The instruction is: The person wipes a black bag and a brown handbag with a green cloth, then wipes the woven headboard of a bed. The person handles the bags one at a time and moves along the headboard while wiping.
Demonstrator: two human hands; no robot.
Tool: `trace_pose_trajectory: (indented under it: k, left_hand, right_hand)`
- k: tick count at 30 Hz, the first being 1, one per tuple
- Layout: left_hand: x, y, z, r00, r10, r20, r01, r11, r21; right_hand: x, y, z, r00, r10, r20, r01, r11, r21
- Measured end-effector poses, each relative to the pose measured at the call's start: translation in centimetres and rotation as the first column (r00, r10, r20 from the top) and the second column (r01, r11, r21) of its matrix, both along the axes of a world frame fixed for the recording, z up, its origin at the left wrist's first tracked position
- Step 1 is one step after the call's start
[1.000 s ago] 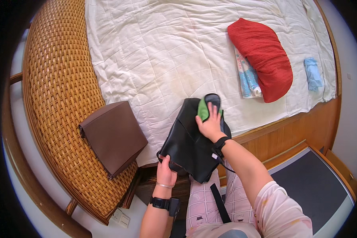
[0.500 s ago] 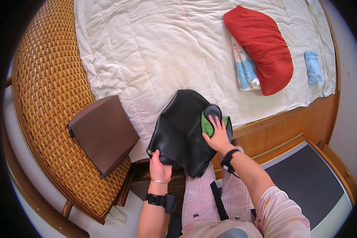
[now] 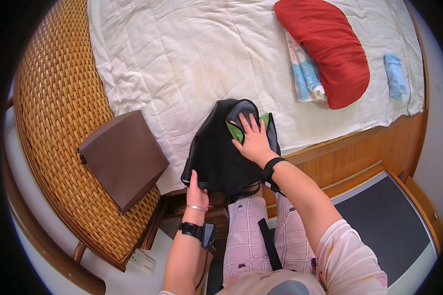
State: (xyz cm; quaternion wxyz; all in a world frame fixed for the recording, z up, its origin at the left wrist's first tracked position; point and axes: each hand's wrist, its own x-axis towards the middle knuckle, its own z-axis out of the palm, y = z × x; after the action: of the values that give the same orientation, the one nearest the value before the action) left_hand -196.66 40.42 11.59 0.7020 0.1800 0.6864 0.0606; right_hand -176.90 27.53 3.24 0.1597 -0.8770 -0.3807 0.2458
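A black leather-like bag (image 3: 210,156) lies at the near edge of the bed, above my knees. My left hand (image 3: 197,197) grips its lower left corner, thumb on top and the other fingers mostly hidden underneath. On the bag's upper right part, my right hand (image 3: 255,142) presses a grey and green cloth (image 3: 241,109) flat with spread fingers. The cloth's green side shows where its edges fold, and one flap sticks out to the right of my hand. Thin black straps hang below the bag near my legs.
A brown bag (image 3: 125,160) leans on the woven wicker headboard (image 3: 59,108) at the left. On the white bedding (image 3: 182,59) are a red cushion (image 3: 327,54), a blue and white package (image 3: 305,73) partly beneath it, and a light blue cloth (image 3: 395,76). A dark grey panel (image 3: 384,221) stands lower right.
My right hand and the cloth have slid up and left across the bag. The bag's lower part has flattened and shifted upward, while my left hand keeps its corner.
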Motion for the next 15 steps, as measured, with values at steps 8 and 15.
trace_pose_trajectory:
  k: [8, 15]
  left_hand:
    - [0.1, 0.1, -2.6, 0.99, -0.107, 0.09, 0.102, 0.993, 0.059]
    - [-5.4, -1.1, -6.3, 0.965, -0.254, -0.067, 0.254, 0.967, -0.003]
  right_hand:
    - [-8.2, -10.0, -2.7, 0.71, 0.69, -0.141, -0.693, 0.72, 0.032]
    - [-4.3, -8.4, 0.5, 0.857, 0.494, -0.145, -0.511, 0.849, -0.131]
